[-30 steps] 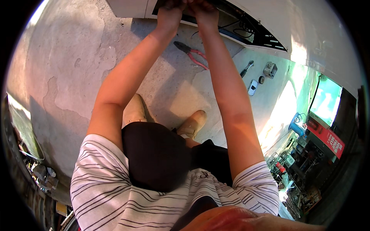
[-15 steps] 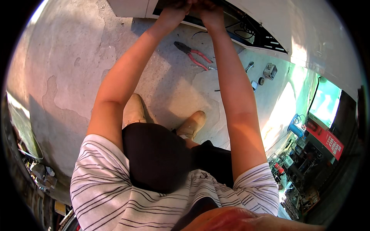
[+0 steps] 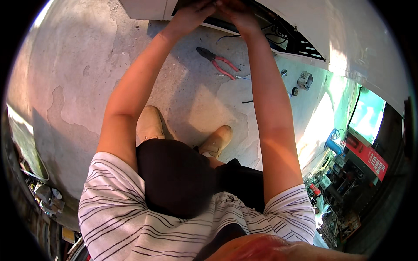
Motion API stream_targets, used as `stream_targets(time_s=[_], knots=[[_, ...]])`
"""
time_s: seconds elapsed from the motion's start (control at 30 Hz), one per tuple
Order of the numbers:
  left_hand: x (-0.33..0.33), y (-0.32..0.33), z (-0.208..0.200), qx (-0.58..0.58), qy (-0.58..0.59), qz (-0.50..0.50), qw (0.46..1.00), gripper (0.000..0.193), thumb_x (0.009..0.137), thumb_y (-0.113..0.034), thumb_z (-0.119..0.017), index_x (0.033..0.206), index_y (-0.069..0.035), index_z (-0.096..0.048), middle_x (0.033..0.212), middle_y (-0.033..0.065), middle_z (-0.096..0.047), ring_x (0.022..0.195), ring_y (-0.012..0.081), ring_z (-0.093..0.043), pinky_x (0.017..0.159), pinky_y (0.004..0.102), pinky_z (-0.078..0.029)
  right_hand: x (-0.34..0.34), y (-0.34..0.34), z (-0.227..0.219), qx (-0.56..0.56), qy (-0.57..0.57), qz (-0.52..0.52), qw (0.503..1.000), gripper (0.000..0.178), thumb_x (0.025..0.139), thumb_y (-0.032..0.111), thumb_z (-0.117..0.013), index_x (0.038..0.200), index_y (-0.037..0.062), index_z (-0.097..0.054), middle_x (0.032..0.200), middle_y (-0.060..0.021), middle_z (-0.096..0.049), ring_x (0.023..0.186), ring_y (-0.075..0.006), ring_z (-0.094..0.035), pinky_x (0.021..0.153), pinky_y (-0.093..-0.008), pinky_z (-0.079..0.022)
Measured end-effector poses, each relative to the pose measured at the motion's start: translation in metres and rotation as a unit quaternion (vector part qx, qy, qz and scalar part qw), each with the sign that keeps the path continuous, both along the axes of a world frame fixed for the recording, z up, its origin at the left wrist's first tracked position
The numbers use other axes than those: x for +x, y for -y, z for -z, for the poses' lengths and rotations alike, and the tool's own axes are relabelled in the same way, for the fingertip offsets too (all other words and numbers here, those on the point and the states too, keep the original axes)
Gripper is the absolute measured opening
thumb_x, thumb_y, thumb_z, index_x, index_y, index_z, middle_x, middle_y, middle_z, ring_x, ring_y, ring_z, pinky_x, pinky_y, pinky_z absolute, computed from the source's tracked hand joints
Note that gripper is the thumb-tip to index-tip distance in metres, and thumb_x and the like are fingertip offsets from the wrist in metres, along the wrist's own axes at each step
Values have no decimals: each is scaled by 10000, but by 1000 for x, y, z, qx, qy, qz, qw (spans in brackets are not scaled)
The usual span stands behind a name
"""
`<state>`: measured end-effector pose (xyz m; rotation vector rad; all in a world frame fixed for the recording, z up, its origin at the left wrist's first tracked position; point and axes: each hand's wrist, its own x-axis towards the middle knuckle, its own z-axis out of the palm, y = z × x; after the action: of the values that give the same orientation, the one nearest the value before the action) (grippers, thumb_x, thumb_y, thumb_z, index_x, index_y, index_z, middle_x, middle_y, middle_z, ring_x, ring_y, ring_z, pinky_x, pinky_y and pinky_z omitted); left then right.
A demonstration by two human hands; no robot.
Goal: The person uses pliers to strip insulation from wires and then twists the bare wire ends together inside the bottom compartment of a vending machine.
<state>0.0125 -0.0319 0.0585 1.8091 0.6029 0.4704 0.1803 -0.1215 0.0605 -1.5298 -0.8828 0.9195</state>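
Observation:
Both hands reach up to the dark opening (image 3: 300,42) in a white appliance body (image 3: 339,30) at the top of the view. My left hand (image 3: 191,18) comes in from the left, fingers bent toward the other hand. My right hand (image 3: 240,16) is beside it, its fingertips meeting the left ones at the picture's upper edge. Both look closed in a pinch, but shadow and the edge hide whatever is between them. On the concrete floor just below lie pliers with red handles (image 3: 213,57). Dark cables (image 3: 275,38) hang inside the opening, right of my right hand.
A small metal box-shaped part (image 3: 305,80) and a black round piece (image 3: 295,91) lie on the floor right of my right forearm. Partly behind that forearm is a metal tool (image 3: 284,73). Clutter (image 3: 335,182) and a blue spool-like object (image 3: 334,143) stand far right.
My right hand and forearm have shifted slightly right, covering more of the metal tool. My left hand has moved a little left and down. The pliers have stayed put.

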Motion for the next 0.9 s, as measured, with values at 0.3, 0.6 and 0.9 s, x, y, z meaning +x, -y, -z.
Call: stream_targets(time_s=[0.3,0.6,0.9], knots=[[36,0,47,-231,288,-70,927,181,984,-135,-573,1119,-37,-645,1070,42,-668,1012,122,-600,894,272,-498,-50,-19,-14,-108,452,169,869,251,924,220,-543,1082,47,-632,942,-289,-661,882,-490,-629,771,-565,-505],[26,-4,55,219,239,-122,938,242,971,-154,-558,1163,-40,-650,1075,89,-686,1034,228,-635,936,335,-494,-59,-18,-18,8,520,128,844,264,939,206,-558,1137,56,-648,988,-177,-699,908,-389,-676,796,-499,-542],[3,9,8,-95,159,-60,981,346,996,-237,-499,1242,-22,-614,1075,136,-682,1041,235,-635,926,318,-479,-25,-9,-1,-34,-238,139,961,195,989,184,-594,1140,70,-636,1059,-86,-681,919,-183,-664,775,-312,-565]])
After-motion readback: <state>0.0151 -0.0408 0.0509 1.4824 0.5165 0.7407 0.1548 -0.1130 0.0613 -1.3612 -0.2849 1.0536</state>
